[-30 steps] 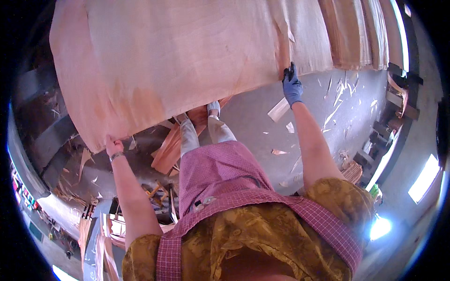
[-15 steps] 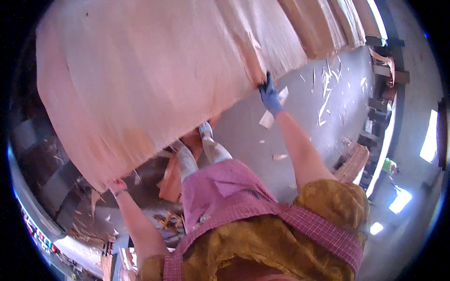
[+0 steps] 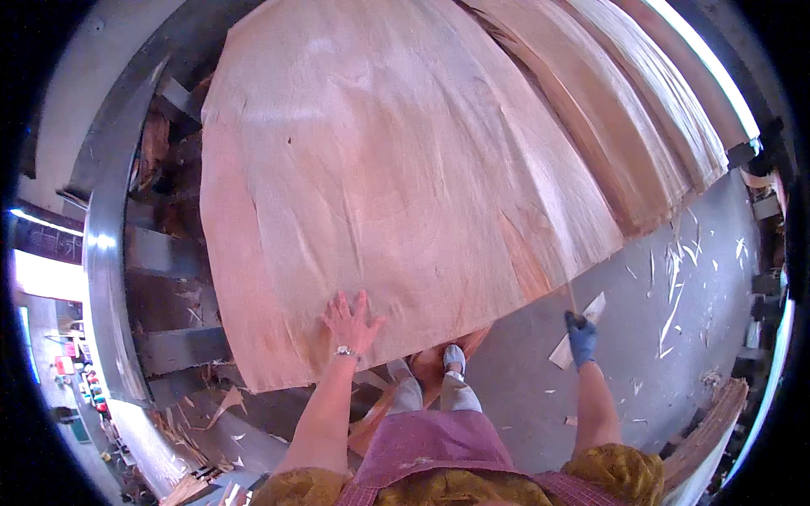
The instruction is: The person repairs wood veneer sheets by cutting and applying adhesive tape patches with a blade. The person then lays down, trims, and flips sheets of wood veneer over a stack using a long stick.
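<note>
A large pale pinkish veneer sheet lies spread before me, with creases and darker streaks. My left hand, bare with a wristwatch, rests on its lower left part, fingers spread. Off the sheet's lower right edge, my right hand in a blue-grey glove is closed on a thin strip of veneer that reaches up toward that edge. Further veneer sheets lie overlapped to the right. My white shoes show below the sheet, beside a reddish board.
A dark slatted metal frame runs along the left. Veneer scraps litter the grey floor. Bundles of wood strips lie at the lower right. A bright opening and small coloured items show at the far left.
My left hand has left the sheet's corner and now lies spread on its surface. My right hand has come away from the edge with a thin strip. The view has shifted.
</note>
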A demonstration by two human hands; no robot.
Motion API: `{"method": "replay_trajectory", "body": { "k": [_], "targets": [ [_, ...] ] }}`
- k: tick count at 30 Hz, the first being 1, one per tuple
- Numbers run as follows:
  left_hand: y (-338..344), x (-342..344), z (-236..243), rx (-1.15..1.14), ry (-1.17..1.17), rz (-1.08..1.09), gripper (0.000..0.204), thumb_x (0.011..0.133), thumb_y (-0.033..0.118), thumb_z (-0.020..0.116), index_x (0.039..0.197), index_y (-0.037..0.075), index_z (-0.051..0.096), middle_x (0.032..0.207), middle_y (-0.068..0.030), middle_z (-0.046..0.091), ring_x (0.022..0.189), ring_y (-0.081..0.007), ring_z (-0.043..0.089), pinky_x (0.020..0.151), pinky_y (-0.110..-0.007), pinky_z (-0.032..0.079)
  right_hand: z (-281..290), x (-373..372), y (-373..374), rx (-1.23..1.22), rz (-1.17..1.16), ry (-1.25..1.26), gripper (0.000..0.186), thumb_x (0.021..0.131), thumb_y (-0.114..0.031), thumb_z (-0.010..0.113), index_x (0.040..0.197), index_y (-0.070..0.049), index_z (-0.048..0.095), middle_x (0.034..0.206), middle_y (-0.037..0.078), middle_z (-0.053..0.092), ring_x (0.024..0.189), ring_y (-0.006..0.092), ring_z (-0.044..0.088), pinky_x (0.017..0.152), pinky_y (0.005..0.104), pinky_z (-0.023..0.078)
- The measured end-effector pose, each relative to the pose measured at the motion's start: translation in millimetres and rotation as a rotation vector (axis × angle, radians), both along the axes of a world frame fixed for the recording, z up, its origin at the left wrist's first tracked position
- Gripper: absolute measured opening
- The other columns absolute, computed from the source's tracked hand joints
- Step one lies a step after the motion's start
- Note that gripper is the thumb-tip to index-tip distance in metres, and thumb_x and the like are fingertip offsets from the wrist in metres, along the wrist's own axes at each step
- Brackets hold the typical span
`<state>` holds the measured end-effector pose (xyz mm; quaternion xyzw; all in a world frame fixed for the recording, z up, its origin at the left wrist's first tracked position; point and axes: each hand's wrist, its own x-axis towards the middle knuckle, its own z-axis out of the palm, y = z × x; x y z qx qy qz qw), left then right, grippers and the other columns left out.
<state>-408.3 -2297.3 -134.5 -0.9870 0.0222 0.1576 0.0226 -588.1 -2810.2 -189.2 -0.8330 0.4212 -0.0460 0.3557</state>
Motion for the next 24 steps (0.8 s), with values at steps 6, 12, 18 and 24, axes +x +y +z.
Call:
{"method": "replay_trajectory", "body": {
  "k": [6, 12, 18, 24],
  "targets": [
    [-10, 25, -9, -0.026, 0.215, 0.001, 0.083, 0.082, 0.068, 0.052, 0.152, 0.032, 0.024, 0.158, -0.0220, 0.012, 0.142, -0.0490, 0.014, 0.114, -0.062, 0.007, 50, -143, -98, -0.181, -0.070, 0.077, 0.045, 0.087, -0.035, 0.072, 0.063, -0.002, 0.053, 0.055, -0.001, 0.039, 0.056, 0.0100, 0.035, 0.050, 0.0333, 0.030],
    [-1, 55, 19, -0.090, 0.411, 0.012, 0.077, 0.084, 0.062, 0.053, 0.149, 0.026, 0.032, 0.153, -0.0232, 0.025, 0.142, -0.0413, 0.023, 0.115, -0.054, 0.017, 155, -178, -145, -0.736, -0.031, 0.275, 0.043, 0.090, -0.041, 0.064, 0.072, -0.003, 0.060, 0.055, 0.016, 0.048, 0.049, 0.0238, 0.052, 0.054, 0.0454, 0.041],
    [-5, 15, 19, -0.387, -0.025, 0.279, 0.050, 0.083, 0.044, 0.061, 0.121, 0.011, 0.059, 0.126, -0.0173, 0.058, 0.119, -0.0355, 0.053, 0.097, -0.051, 0.043, 164, -57, -107, -0.749, 0.187, 0.097, 0.037, 0.092, -0.041, 0.058, 0.082, -0.007, 0.067, 0.073, 0.018, 0.065, 0.069, 0.0392, 0.064, 0.059, 0.0454, 0.049],
    [42, -101, 39, -0.422, 0.122, 0.017, 0.044, 0.082, 0.038, 0.063, 0.116, 0.010, 0.063, 0.121, -0.0156, 0.061, 0.116, -0.0335, 0.056, 0.094, -0.050, 0.045, 147, 111, 64, -0.281, 0.446, 0.041, 0.044, 0.095, -0.043, 0.055, 0.086, -0.001, 0.067, 0.082, 0.022, 0.067, 0.072, 0.0362, 0.065, 0.066, 0.0455, 0.047]
  ]
}}
